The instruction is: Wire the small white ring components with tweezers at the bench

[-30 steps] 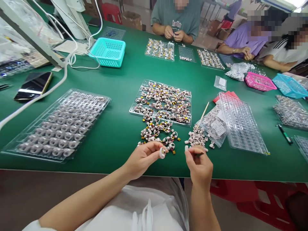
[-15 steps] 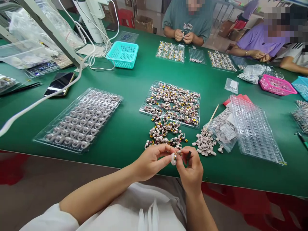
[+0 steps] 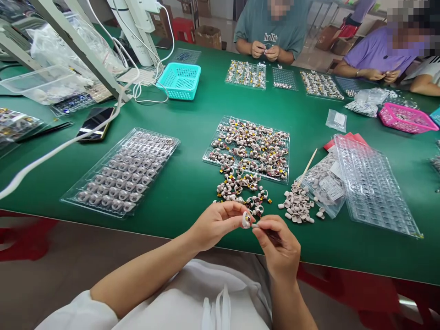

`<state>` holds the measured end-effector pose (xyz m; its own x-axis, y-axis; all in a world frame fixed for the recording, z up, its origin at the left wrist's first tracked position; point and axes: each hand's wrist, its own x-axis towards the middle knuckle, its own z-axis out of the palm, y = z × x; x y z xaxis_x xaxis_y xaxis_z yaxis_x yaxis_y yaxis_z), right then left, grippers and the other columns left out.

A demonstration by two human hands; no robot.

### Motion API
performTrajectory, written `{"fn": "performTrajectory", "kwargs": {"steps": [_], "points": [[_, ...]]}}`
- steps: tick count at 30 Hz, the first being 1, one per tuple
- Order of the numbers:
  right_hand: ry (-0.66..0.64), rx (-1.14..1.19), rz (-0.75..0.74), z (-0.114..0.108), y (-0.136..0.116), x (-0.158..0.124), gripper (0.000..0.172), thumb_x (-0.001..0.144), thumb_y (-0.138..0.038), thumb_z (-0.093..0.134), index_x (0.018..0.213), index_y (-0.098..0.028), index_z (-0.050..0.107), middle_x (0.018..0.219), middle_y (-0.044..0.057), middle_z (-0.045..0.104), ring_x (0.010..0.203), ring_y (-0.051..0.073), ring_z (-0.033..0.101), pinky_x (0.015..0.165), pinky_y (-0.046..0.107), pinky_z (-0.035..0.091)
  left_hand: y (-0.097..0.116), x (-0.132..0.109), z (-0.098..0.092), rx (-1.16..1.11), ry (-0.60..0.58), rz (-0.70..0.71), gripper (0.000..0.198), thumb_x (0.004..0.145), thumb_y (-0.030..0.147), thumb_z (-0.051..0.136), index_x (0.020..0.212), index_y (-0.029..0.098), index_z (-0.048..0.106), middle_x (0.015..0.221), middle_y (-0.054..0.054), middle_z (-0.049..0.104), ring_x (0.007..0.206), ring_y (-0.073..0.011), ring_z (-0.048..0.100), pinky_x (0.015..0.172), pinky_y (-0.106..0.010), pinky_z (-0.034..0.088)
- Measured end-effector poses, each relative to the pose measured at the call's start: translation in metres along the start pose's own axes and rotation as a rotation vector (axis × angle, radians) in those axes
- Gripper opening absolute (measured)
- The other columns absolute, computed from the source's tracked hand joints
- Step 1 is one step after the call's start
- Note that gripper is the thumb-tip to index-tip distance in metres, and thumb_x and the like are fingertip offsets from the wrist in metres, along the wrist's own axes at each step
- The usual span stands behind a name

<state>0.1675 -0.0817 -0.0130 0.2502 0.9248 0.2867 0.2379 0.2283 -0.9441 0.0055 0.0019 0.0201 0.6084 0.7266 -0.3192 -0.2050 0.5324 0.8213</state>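
Note:
Between the thumb and fingers of my left hand (image 3: 213,225) is a small white curved earphone part (image 3: 245,220) with a bit of yellow on it. My right hand (image 3: 282,250) pinches a small pale cap (image 3: 255,225) close beside that part; I cannot tell whether the two touch. Something dark lies in the right palm, mostly hidden by the fingers. Just beyond my hands is a loose heap of earphone parts (image 3: 237,185) with yellow tabs. A pile of small beige caps (image 3: 298,204) lies to the right.
A clear tray full of earphone parts (image 3: 252,146) lies ahead. Left is a tray of grey pieces (image 3: 118,169), with a phone (image 3: 94,123) and turquoise basket (image 3: 180,82) behind. Right are a clear bag (image 3: 325,183) and clear tray (image 3: 376,183). Co-workers sit across the table.
My right hand has shifted slightly right and turned, so the dark object is now mostly covered. The cap shows at its fingertips. The left hand still holds the earphone part, now turned somewhat.

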Motion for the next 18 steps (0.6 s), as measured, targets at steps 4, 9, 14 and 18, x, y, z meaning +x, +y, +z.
{"fn": "performTrajectory", "kwargs": {"steps": [4, 9, 14, 18], "points": [[-0.012, 0.279, 0.143, 0.005, 0.002, 0.000, 0.014, 0.088, -0.014, 0.067, 0.095, -0.025, 0.069, 0.090, 0.002, 0.061, 0.078, 0.014, 0.059, 0.061, 0.024, 0.048, -0.006, 0.000, 0.001, -0.016, 0.019, 0.027, 0.025, 0.072, 0.030, 0.084, 0.084, 0.012, 0.073, 0.077, -0.001, 0.070, 0.072, -0.0105, 0.061, 0.074, -0.021, 0.050], [-0.035, 0.322, 0.160, 0.008, 0.003, 0.002, 0.015, 0.089, -0.014, 0.066, 0.097, -0.026, 0.072, 0.094, 0.002, 0.062, 0.081, 0.014, 0.060, 0.064, 0.024, 0.047, -0.009, -0.001, 0.002, 0.022, 0.017, 0.087, 0.021, 0.076, 0.030, 0.080, 0.086, 0.012, 0.074, 0.077, -0.001, 0.070, 0.073, -0.0106, 0.061, 0.074, -0.021, 0.050], [-0.045, 0.291, 0.139, 0.008, 0.001, 0.004, 0.019, 0.088, -0.013, 0.067, 0.098, -0.027, 0.074, 0.093, 0.002, 0.064, 0.080, 0.014, 0.061, 0.063, 0.024, 0.047, -0.011, -0.003, -0.001, 0.063, 0.022, 0.149, 0.017, 0.079, 0.027, 0.077, 0.088, 0.013, 0.075, 0.079, -0.002, 0.072, 0.074, -0.0112, 0.063, 0.074, -0.021, 0.052], [-0.035, 0.290, 0.132, 0.008, 0.002, 0.005, 0.021, 0.088, -0.012, 0.068, 0.098, -0.028, 0.075, 0.092, 0.002, 0.066, 0.079, 0.013, 0.061, 0.062, 0.024, 0.047, -0.016, -0.004, -0.004, 0.143, 0.077, 0.176, 0.015, 0.080, 0.024, 0.076, 0.091, 0.014, 0.076, 0.083, -0.004, 0.075, 0.076, -0.0132, 0.066, 0.075, -0.022, 0.053]]}}
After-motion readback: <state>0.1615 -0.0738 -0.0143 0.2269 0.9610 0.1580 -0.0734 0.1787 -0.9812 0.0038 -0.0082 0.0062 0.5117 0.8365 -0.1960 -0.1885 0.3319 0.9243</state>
